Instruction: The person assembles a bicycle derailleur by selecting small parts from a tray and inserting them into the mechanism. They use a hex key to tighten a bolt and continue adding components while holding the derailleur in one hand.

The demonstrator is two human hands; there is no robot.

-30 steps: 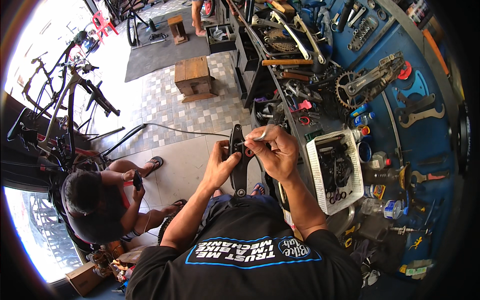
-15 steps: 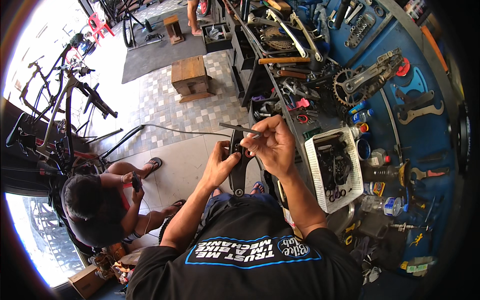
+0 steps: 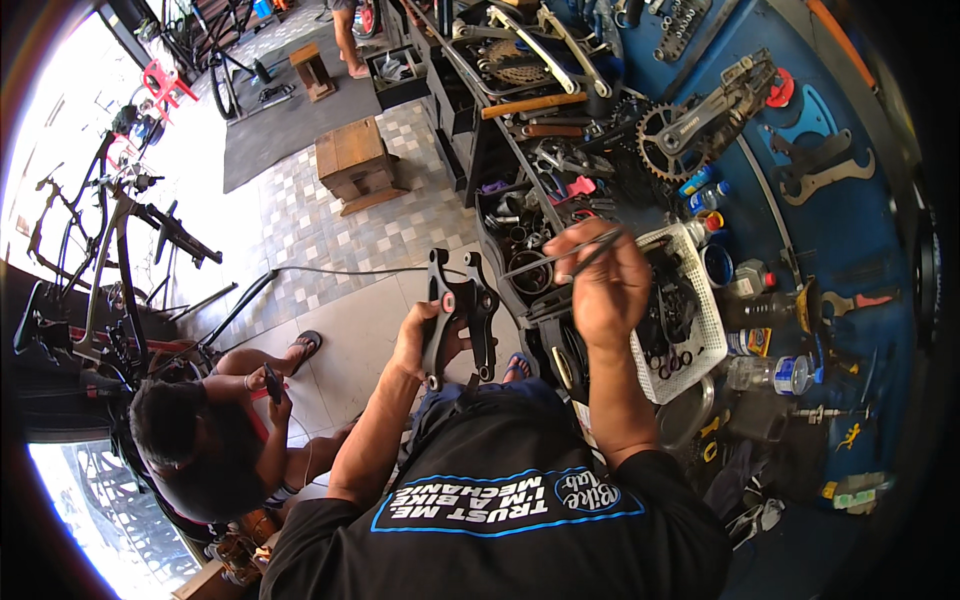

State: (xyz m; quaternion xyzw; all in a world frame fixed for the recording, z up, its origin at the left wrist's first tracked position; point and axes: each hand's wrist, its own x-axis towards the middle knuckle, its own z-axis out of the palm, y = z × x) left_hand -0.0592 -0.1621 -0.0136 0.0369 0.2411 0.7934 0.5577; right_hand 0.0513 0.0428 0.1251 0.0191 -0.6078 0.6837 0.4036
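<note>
The left hand (image 3: 412, 342) grasps the black two-plate bracket (image 3: 484, 332) by its left side ahead of the black shirt (image 3: 500, 545), presumably for steadiness, while the right hand's (image 3: 606, 296) grip pinches a thin metal tool (image 3: 598, 251) apart from the bracket, probably for clearance.

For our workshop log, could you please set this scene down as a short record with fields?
Left hand: grips a black, forked metal bicycle linkage
Right hand: holds a thin, bent metal tool, blurred
Beside right hand: white, perforated rectangular plastic basket
Ahead, left: brown, box-shaped wooden stool
Nearby person: seated at left, holding a dark handheld device
</note>
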